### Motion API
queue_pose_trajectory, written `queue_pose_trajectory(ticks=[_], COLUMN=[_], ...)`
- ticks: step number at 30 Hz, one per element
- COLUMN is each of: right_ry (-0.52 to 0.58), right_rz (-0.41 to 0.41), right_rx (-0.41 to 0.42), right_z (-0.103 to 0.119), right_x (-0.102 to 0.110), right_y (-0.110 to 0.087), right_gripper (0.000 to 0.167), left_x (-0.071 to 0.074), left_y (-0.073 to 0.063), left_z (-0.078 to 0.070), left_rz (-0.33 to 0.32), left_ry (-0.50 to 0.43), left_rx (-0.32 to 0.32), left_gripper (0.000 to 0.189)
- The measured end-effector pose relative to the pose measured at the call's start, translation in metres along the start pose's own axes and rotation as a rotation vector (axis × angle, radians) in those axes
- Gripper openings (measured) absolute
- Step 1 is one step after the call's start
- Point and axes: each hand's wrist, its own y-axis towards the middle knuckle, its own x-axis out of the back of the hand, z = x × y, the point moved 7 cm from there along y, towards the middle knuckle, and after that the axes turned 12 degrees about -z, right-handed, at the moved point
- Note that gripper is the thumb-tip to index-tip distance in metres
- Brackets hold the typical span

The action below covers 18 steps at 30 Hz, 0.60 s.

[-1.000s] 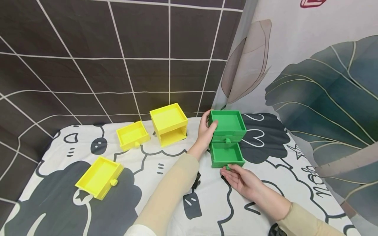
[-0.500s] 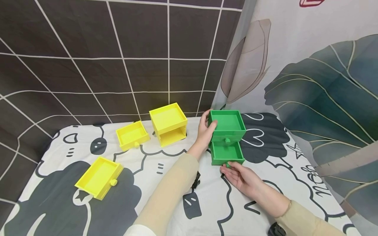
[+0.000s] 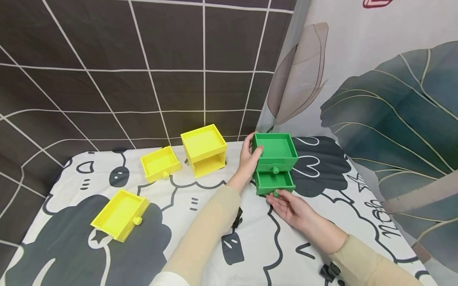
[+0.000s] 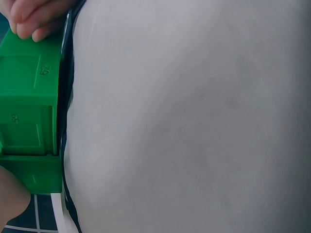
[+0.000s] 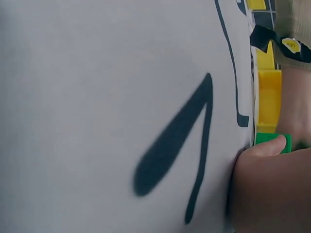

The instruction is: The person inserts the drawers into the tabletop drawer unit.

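Toward the far edge of the patterned cloth [image 3: 200, 208], seen from my head, the green cabinet [image 3: 276, 147] stands upright, its top a shallow tray with a thin raised rim. Below that, the upper front carries a small round knob [image 3: 275, 170]; lower still, the bottom drawer [image 3: 273, 180] juts partly out, its flat green floor showing. My left hand [image 3: 248, 161] grips the cabinet's left side, thumb over the rim. My right hand [image 3: 291, 208] pinches the lower knob [image 3: 275, 194] on the drawer's front. Off to the left are an open-fronted yellow cabinet [image 3: 204, 143], a small yellow drawer [image 3: 160, 163] beside it and another yellow drawer [image 3: 119, 212] nearer me.

At my left wrist, the same green plastic shows close up, with recessed panels and little moulded marks; fingers [image 4: 39, 22] lie at its upper edge.

From my right wrist, a bit of green peeks past my thumb [image 5: 267, 148]; the knob is hidden, so this view alone can't tell me the pinch.
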Motion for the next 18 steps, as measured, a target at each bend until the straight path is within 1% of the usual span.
queue_pose_trajectory(ticks=[9,18], right_ry=[0.054,0.047], right_rz=[-0.009,-0.015], right_rx=[-0.021,-0.004], right_z=[0.006,0.014], right_x=[-0.008,-0.017], right_y=[0.005,0.016], right_gripper=[0.028,0.032], left_x=[0.0,0.0], left_y=[0.0,0.001], left_z=[-0.001,0.0], left_rz=[0.018,0.011], left_ry=[0.005,0.002], left_rx=[0.003,0.011], left_gripper=[0.06,0.06])
